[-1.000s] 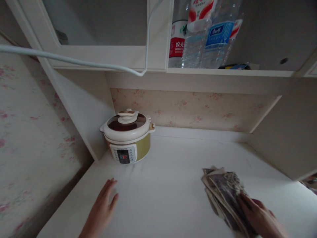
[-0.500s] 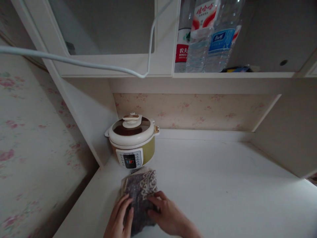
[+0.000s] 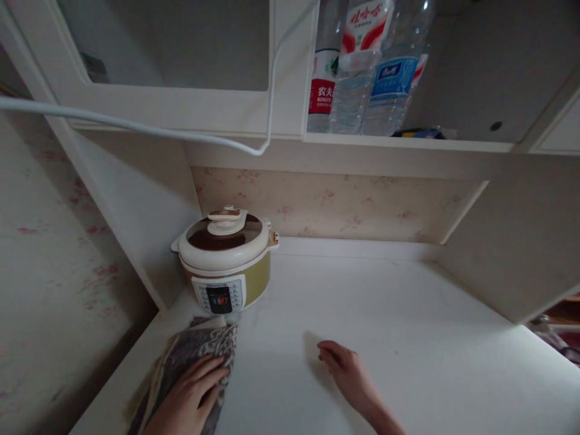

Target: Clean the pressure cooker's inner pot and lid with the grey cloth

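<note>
A folded grey-brown patterned cloth [image 3: 215, 344] lies at the left of the white countertop [image 3: 408, 302], just in front of the pressure cooker [image 3: 258, 275]. My left hand [image 3: 193, 386] rests on top of this cloth, fingers stretched over it with small gaps between them. Well to the right, my right hand [image 3: 347, 368] hovers low over the bare countertop, casting a shadow there. Its fingers are curled in, and nothing shows in them.
Above the counter hangs a cabinet [image 3: 199, 112] with several plastic bottles [image 3: 356, 90] on its right shelf. A white cable [image 3: 203, 139] crosses in front of it. Side panels [image 3: 489, 254] bound the counter at both ends, with flowered wallpaper [image 3: 317, 208] behind.
The cloth has moved left under my left hand and looks folded narrower. My right hand has left the cloth and moved right. The view has shifted slightly to the right.
</note>
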{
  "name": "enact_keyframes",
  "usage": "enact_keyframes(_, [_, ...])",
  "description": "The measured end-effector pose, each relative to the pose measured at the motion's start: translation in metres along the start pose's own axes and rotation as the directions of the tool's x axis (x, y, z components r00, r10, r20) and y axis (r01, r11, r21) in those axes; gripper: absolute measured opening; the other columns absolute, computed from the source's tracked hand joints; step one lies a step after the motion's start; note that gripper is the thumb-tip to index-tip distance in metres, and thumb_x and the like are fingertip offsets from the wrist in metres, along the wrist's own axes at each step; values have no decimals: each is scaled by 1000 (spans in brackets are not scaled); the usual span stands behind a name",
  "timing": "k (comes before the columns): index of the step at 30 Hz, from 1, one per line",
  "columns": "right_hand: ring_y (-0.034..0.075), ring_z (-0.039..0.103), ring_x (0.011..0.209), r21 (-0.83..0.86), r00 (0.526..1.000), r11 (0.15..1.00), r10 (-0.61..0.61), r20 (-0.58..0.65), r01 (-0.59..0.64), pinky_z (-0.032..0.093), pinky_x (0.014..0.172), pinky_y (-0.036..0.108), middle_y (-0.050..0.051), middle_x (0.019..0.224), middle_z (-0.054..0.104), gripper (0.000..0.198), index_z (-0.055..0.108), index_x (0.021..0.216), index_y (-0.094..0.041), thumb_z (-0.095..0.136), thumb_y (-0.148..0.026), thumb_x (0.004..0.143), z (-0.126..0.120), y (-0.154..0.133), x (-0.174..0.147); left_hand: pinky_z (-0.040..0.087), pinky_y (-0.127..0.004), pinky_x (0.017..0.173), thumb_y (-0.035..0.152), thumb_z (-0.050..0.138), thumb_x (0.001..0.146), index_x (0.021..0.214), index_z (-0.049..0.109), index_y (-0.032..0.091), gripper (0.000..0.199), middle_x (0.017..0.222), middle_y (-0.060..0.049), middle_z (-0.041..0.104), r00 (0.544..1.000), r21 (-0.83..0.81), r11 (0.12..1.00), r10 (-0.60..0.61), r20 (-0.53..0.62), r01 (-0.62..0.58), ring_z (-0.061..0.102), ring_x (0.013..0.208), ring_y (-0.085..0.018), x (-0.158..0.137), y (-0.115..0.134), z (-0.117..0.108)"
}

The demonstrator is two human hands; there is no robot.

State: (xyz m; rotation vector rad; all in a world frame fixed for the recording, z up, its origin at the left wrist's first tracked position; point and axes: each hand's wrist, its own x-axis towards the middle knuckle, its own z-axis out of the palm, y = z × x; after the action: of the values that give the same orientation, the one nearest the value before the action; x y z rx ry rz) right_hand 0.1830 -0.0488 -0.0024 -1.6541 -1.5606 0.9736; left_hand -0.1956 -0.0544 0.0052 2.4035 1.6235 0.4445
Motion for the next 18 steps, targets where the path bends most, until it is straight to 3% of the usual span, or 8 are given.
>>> enact_keyframes(4, [23,70,88,-152,987,986,48,-151,-71,49,79,31,8,94,76,43,71,103,-19,40,-46,90,-25,29,2,50,-39,104,34,52,90,117,73,33,34,124,-1,71,983,-63,992,-95,159,106,64,118,-26,6,19,-18])
enact_keyframes(7, [23,70,94,-308,981,947,37,-190,-95,48,81,30,6,103,76,41,72,105,-25,36,-41,92,-23,30,1,49,-41,100,33,46,92,114,74,24,36,120,-9,72,974,-81,977,-188,128,199,66,113,-28,26,57,-20])
enact_keyframes(10, [26,71,90,-487,984,866,34,-177,-117,47,75,32,4,94,78,41,70,110,-31,32,-37,96,-14,17,-1,47,-34,89,35,41,94,97,73,21,35,102,-9,73,989,-288,949,-101,105,127,67,97,-24,57,102,-10])
enact_keyframes(14, [26,72,85,-582,984,802,46,-170,-138,46,70,31,5,85,78,41,68,114,-31,31,-34,99,-10,6,-2,41,-27,69,44,43,92,81,64,19,34,76,-3,64,976,-620,766,-46,211,170,58,76,-19,96,143,21])
enact_keyframes(18, [25,71,86,-629,985,770,-3,-172,-107,45,73,30,4,87,78,38,70,112,-30,34,-31,99,-11,10,-5,35,-27,63,49,48,84,69,50,21,32,64,3,49,955,-765,575,-119,272,289,46,65,-15,115,152,52])
